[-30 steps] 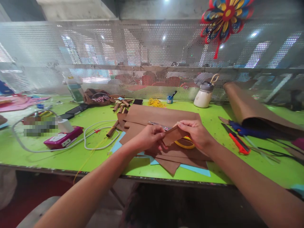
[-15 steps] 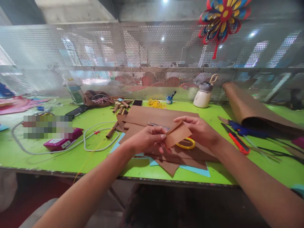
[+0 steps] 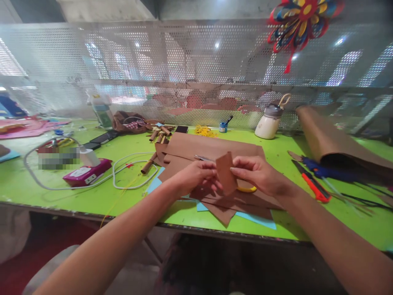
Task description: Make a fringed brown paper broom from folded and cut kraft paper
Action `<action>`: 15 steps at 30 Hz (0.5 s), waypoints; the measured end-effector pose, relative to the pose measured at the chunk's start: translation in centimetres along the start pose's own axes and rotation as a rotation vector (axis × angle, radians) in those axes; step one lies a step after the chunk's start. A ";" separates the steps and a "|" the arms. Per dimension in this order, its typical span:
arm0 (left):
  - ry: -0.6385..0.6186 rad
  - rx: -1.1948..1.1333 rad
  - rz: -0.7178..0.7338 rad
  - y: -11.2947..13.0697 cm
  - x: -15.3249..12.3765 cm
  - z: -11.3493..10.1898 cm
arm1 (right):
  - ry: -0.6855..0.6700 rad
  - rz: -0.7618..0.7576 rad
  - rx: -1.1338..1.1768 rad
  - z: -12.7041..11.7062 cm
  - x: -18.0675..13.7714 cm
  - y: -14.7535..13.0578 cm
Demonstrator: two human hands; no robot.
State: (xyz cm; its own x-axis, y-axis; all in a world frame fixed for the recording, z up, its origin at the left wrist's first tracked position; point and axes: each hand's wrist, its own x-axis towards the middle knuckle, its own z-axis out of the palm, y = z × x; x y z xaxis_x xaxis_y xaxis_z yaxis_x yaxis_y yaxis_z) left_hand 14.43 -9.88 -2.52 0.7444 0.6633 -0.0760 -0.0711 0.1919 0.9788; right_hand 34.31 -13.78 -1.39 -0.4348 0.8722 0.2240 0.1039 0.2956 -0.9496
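Note:
My right hand (image 3: 259, 174) pinches a small rectangular piece of brown paper (image 3: 226, 174) between thumb and fingers at its right edge. The piece is held upright above the worktable. Close by its left edge is my left hand (image 3: 201, 178), with loosely curled fingers that stand apart and hold nothing; whether they brush the paper is unclear. Beneath both hands lie stacked brown paper sheets (image 3: 211, 143), with light blue paper (image 3: 258, 220) poking out under them. Scissors with a yellow handle (image 3: 248, 189) rest on the stack, partly hidden by the held piece and my right hand.
Rolled brown paper tubes (image 3: 149, 164) and a white cable (image 3: 129, 187) lie left of the stack, beside a purple power strip (image 3: 87, 173). A red utility knife (image 3: 316, 188), a blue glue gun (image 3: 321, 168) and a large paper roll (image 3: 334, 135) are right. A cream flask (image 3: 268, 123) stands behind.
The small brown paper has turned from slanted to upright. My left fingers have let go of its left edge, while my right hand keeps its pinch. The camera view has shifted slightly.

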 end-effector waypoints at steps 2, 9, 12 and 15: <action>0.178 -0.034 0.092 0.3 0.1 -0.4 | -0.040 0.066 -0.107 0.0 0.1 0.2; 0.197 0.505 0.152 0.4 -0.1 0.4 | -0.030 0.041 -0.509 0.1 0.8 1.3; 0.178 0.561 0.184 -0.1 0.2 0.4 | -0.002 0.055 -0.513 0.1 0.9 1.6; 0.215 0.530 0.195 -0.1 0.2 0.2 | 0.031 0.082 -0.415 -0.1 0.8 1.7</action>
State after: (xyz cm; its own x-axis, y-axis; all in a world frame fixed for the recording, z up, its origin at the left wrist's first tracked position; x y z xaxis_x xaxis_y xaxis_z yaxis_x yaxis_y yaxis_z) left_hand 14.72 -9.85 -2.63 0.5958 0.7923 0.1318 0.1889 -0.2977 0.9358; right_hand 34.26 -12.58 -2.81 -0.3841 0.9086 0.1639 0.4911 0.3514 -0.7971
